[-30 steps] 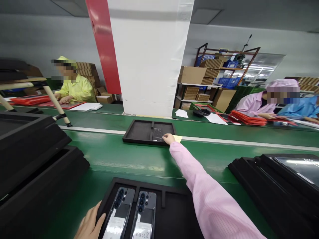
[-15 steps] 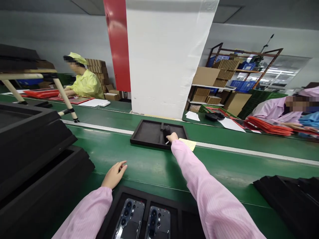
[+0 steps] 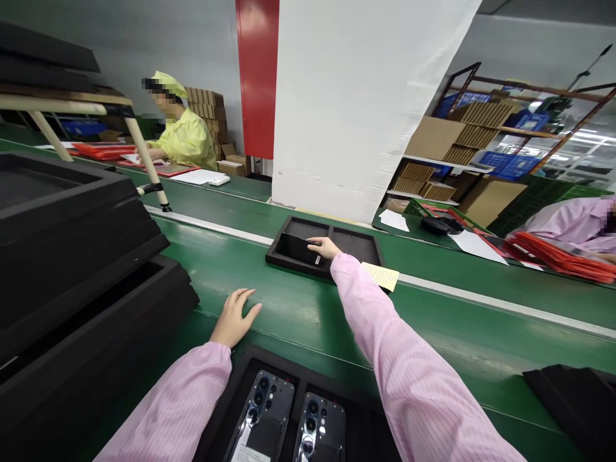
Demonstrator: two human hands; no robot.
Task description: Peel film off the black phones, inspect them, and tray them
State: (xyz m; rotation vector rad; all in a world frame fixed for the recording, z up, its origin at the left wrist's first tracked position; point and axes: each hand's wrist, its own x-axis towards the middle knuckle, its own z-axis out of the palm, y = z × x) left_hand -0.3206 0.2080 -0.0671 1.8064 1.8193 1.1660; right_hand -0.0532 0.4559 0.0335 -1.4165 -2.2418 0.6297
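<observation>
My right hand (image 3: 325, 248) reaches out and grips a black phone (image 3: 297, 249) by its right end, tilted over the left compartment of a black foam tray (image 3: 359, 240). A small white label shows near the phone's held end. My left hand (image 3: 234, 317) hovers or rests over the green conveyor belt (image 3: 283, 317), fingers spread and holding nothing; contact I cannot tell. Just below it is a nearer black foam tray (image 3: 255, 353). Two dark phones lie in it camera side up, a left phone (image 3: 264, 414) and a right phone (image 3: 320, 423).
Stacked black trays (image 3: 72, 244) crowd the left, under a pipe rack (image 3: 144, 154). A yellow printed sheet (image 3: 382, 276) lies by the far tray's right corner. More black foam (image 3: 572, 398) sits at right. Two co-workers work across the belt beside red folders (image 3: 561, 253).
My right hand has moved the phone from the far tray's right compartment to over its left one. My left hand's fingers have spread wider. The view has swung slightly.
</observation>
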